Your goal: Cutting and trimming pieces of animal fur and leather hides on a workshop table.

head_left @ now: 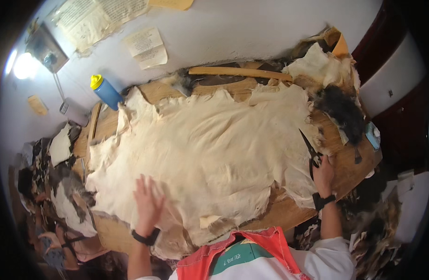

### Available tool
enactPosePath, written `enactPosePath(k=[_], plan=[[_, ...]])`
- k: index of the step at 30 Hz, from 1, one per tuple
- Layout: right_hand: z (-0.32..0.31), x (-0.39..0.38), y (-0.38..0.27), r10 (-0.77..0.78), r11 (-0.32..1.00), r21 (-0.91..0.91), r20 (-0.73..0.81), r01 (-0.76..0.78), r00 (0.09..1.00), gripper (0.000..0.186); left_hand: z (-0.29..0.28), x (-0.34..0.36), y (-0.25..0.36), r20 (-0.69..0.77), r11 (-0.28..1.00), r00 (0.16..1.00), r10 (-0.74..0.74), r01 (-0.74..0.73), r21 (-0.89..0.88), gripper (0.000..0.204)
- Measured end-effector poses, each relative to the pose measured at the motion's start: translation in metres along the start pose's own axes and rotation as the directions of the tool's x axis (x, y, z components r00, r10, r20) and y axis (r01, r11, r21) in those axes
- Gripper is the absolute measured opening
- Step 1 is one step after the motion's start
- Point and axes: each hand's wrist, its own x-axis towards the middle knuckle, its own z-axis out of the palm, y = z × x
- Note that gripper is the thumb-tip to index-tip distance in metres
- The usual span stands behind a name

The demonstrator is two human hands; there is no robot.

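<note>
A large cream-coloured animal hide (pixel 210 144) with ragged edges lies spread over the wooden table (pixel 289 207), skin side up. My left hand (pixel 148 200) rests flat on its near left part, fingers stretched out. At the hide's right edge, my right hand (pixel 323 176) is closed round the handles of black scissors (pixel 310 144). The blades point up and to the left over the hide. Black bands circle both my wrists. A small folded flap (pixel 210 221) shows at the hide's near edge.
A blue bottle with a yellow cap (pixel 107 92) stands at the back left. Along the back lies a long wooden strip (pixel 238 72). Dark fur (pixel 340 109) and pale hide pieces are heaped at the back right. More fur scraps (pixel 67 186) lie left. A light-blue packet (pixel 373 136) sits at the right edge.
</note>
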Motion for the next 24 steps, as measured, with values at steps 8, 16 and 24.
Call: enactPosePath(k=[8, 16, 24], plan=[[-0.006, -0.035, 0.005, -0.06, 0.985, -0.158, 0.033, 0.065, 0.998, 0.039, 0.021, -0.002, -0.077, 0.069, 0.963, 0.963, -0.259, 0.252, 0.096, 0.088], [-0.018, -0.024, 0.022, 0.008, 0.99, -0.139, 0.264, 0.029, 0.964, 0.044, 0.01, -0.013, -0.068, 0.103, 0.971, 0.973, -0.206, 0.19, 0.143, 0.096], [-0.055, -0.014, 0.077, 0.001, 0.988, 0.152, 0.21, -0.033, 0.978, 0.028, 0.006, -0.086, -0.037, 0.201, 0.99, 0.971, -0.132, 0.12, 0.07, 0.102]])
